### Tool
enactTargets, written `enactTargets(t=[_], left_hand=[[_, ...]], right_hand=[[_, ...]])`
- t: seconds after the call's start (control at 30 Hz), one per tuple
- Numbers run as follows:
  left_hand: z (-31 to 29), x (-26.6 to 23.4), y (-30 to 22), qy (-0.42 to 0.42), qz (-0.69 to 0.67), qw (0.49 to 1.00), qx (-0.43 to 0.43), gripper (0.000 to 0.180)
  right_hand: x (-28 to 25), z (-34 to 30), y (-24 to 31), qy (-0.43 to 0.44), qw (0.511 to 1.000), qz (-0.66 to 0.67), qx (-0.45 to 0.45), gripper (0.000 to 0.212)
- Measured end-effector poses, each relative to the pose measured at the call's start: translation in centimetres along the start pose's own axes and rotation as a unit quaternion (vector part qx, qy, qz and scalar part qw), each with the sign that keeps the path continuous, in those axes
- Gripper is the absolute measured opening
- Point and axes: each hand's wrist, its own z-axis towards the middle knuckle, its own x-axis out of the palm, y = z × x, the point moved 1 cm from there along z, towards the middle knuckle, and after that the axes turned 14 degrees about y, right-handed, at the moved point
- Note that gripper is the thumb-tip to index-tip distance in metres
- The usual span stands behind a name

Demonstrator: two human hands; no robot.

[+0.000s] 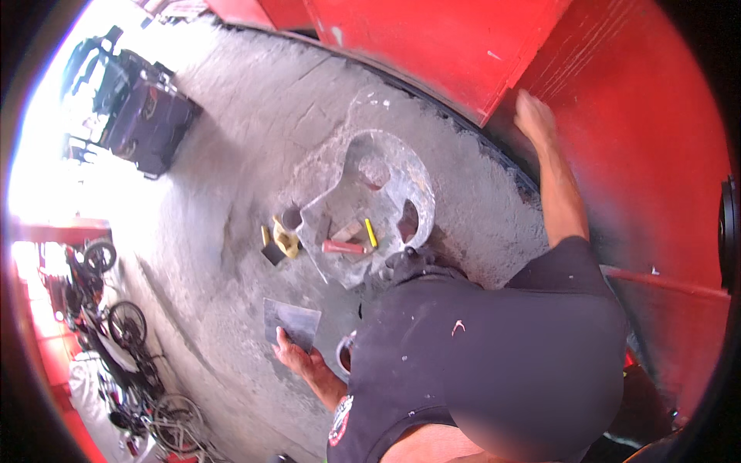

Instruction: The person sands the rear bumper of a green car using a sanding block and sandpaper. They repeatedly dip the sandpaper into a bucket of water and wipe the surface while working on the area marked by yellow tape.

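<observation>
1. While a gray tray-like shell (409,171) lies on the concrete floor (247,185), a red tool (344,248), a yellow marker (370,232) and a brown block (346,231) rest in it.
2. Near the shell, the gray sheet (293,320) is in the left hand (296,355), its longer axis roughly left to right, its far edge slanting down rightward.
3. The left hand closes on the sheet's near edge, thumb on top.
4. Beside the red panel (633,154), the right hand (534,119) has bent fingers; I cannot tell whether it grips anything.

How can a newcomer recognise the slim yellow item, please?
On the concrete floor, find the large grey shell with openings. Within its outline, the slim yellow item lies beside the right end of a red cylindrical tool. None of its closest neighbours shares that bright yellow.
</observation>
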Motion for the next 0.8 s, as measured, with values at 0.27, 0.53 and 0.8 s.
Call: enactTargets(t=[0.27,0.53,0.8], left_hand=[[2.6,2.0,-4.0,-0.006,0.038,0.999,0.012,0.032],[-3.1,1.5,-4.4,-0.136,-0.149,0.975,0.097,0.021],[-14.9,-0.4,-3.1,-0.338,0.033,0.930,0.139,0.029]], right_hand=[[5.6,-6.1,7.6,0.065,0.987,0.130,0.072,0.072],[5.3,-12.1,37.6,0.245,0.715,0.278,-0.593,0.019],[10.4,-27.8,46.9,0.548,0.441,0.189,-0.685,0.033]])
